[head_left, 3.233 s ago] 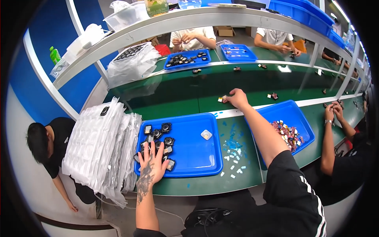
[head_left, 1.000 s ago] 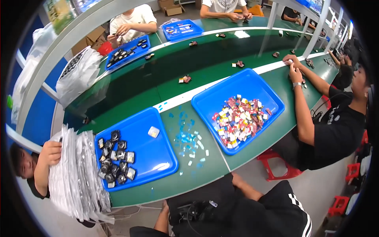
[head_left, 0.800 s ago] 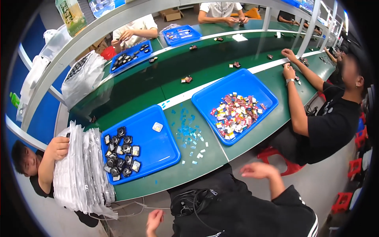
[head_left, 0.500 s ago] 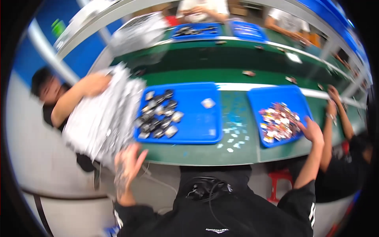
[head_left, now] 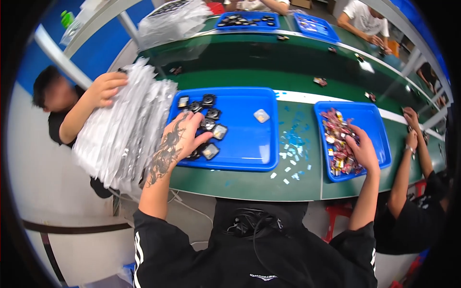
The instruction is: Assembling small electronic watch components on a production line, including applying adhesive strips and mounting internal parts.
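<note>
No lettering could be read; below the black cable bundle (head_left: pixel 252 224), the black shirt (head_left: pixel 307 257) bore a small white mark (head_left: pixel 263 277).

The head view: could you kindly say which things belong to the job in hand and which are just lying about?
Seemingly in use:
Left hand: black camera-like modules, left blue tray
Right hand: reddish parts, right blue tray

Seemingly lying about:
Blue and white scraps
Black cable bundle
</note>
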Demonstrator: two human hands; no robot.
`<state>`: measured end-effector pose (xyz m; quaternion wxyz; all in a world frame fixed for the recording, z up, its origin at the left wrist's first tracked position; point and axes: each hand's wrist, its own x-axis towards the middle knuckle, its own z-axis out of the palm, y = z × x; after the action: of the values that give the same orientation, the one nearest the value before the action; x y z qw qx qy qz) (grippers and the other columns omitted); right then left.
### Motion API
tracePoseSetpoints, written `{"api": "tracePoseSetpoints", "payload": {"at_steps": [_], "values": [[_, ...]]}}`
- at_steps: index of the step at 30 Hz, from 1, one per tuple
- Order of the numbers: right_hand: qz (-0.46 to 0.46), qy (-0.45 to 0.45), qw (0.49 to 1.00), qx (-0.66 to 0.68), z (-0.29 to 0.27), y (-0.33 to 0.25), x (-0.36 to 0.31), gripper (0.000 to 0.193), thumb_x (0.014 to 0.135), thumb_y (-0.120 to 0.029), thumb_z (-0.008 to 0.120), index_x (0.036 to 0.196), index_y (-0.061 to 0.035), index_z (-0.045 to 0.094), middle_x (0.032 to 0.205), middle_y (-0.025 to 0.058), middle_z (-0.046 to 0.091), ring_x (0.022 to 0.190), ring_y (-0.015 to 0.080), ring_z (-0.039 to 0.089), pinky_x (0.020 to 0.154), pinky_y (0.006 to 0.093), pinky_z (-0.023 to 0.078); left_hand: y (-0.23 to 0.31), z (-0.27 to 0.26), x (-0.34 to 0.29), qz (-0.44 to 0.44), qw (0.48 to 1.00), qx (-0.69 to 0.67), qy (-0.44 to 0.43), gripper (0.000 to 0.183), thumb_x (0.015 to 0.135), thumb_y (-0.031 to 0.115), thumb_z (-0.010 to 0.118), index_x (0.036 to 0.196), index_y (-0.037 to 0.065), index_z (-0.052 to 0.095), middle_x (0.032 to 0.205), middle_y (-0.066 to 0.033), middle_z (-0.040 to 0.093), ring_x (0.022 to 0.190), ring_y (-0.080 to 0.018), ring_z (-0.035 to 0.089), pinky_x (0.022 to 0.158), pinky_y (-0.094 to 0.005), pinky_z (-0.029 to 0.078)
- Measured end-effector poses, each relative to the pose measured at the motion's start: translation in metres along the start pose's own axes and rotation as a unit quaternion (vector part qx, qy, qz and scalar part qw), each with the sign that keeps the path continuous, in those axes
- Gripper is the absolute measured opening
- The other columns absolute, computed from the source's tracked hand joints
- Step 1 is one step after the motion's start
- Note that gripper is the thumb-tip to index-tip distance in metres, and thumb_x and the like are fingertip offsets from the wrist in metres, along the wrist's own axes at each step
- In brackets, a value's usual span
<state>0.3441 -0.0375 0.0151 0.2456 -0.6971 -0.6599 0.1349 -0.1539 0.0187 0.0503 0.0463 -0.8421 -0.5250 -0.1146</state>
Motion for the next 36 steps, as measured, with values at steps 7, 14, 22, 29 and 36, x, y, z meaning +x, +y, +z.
{"api": "tracePoseSetpoints", "payload": {"at_steps": [7,14,22,29,36], "values": [[-0.015,0.082,0.996,-0.012,-0.011,0.001,-0.008,0.025,0.084,-0.014,0.068,0.106,-0.0026,0.067,0.1,0.0156,0.063,0.091,0.0322,0.062,0.081,0.0381,0.049,0.022,0.031,0.018,0.132,0.986,0.031,-0.101,0.048,0.081,0.025,0.07,0.122,0.004,0.058,0.12,-0.0133,0.057,0.114,-0.031,0.051,0.096,-0.0397,0.043],[-0.052,0.067,0.994,0.067,0.003,-0.048,0.005,0.016,0.082,-0.011,0.07,0.095,-0.0024,0.069,0.089,0.0121,0.063,0.084,0.0286,0.063,0.076,0.0379,0.05,0.029,0.025,0.041,0.078,0.988,-0.056,-0.124,0.042,0.076,0.022,0.075,0.11,0.003,0.058,0.104,-0.014,0.057,0.106,-0.0326,0.054,0.089,-0.04,0.047],[-0.064,0.052,0.995,0.049,0.028,-0.047,0.014,0.015,0.085,-0.011,0.066,0.097,-0.0025,0.066,0.089,0.0136,0.062,0.087,0.0308,0.06,0.078,0.0403,0.048,0.059,0.018,0.067,-0.113,0.872,-0.417,-0.23,0.014,0.086,0.012,0.069,0.095,0.002,0.063,0.083,-0.0082,0.063,0.068,-0.0146,0.062,0.057,-0.0263,0.05],[-0.116,-0.008,0.993,0.0,0.018,-0.049,-0.014,0.024,0.07,-0.003,0.075,0.093,-0.003,0.066,0.109,0.0115,0.058,0.102,0.0332,0.058,0.087,0.0408,0.048,0.102,0.044,0.079,-0.104,0.602,-0.784,-0.109,0.02,0.085,0.001,0.066,0.104,0.0,0.058,0.092,-0.0081,0.066,0.078,-0.0125,0.063,0.06,-0.0218,0.049],[-0.107,0.148,0.982,0.048,0.026,-0.038,-0.021,0.012,0.079,-0.001,0.071,0.086,-0.0008,0.062,0.099,0.0088,0.063,0.09,0.0215,0.062,0.079,0.0334,0.049,0.109,0.067,0.073,-0.148,0.524,-0.825,-0.151,0.014,0.088,-0.002,0.062,0.099,0.003,0.056,0.095,-0.0087,0.064,0.09,-0.0208,0.068,0.074,-0.0281,0.057]]}}
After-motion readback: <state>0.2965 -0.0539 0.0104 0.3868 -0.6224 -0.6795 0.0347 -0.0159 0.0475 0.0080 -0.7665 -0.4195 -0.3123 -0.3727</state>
